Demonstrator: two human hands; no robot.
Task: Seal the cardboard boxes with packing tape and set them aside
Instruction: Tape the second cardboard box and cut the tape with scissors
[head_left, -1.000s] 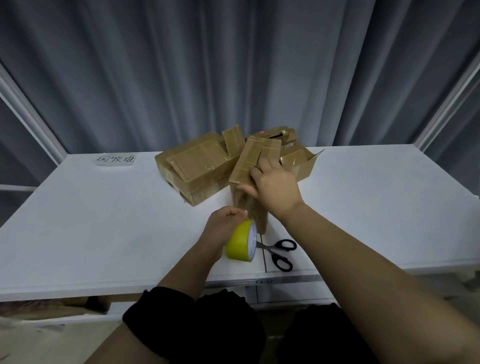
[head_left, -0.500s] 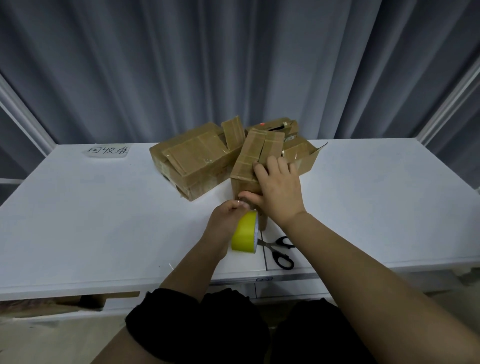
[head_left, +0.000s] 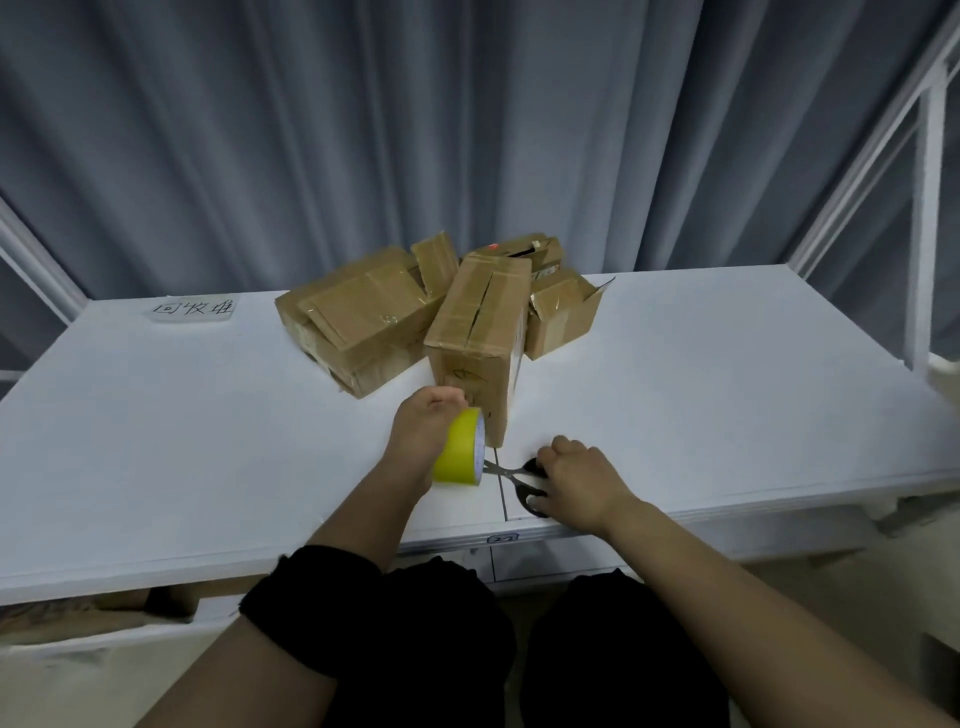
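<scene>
The right hand (head_left: 576, 480) has left the cardboard box (head_left: 478, 322) and dropped onto the scissors (head_left: 505, 471) on the table (head_left: 208, 441) — fingers curled over their black handles. The left hand (head_left: 423, 434) grips the yellow tape roll (head_left: 460, 454) against the box's near face, mid-table, before the other boxes (head_left: 358, 322).

Wht table (head_left: 727, 389), cardbd boxes (head_left: 363, 322), scissors (head_left: 501, 470), label (head_left: 192, 309)

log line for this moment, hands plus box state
left hand: holds yellow tape roll at front box near face | right hand: grips scissors lying on table | front box: upright, top flaps closed
</scene>
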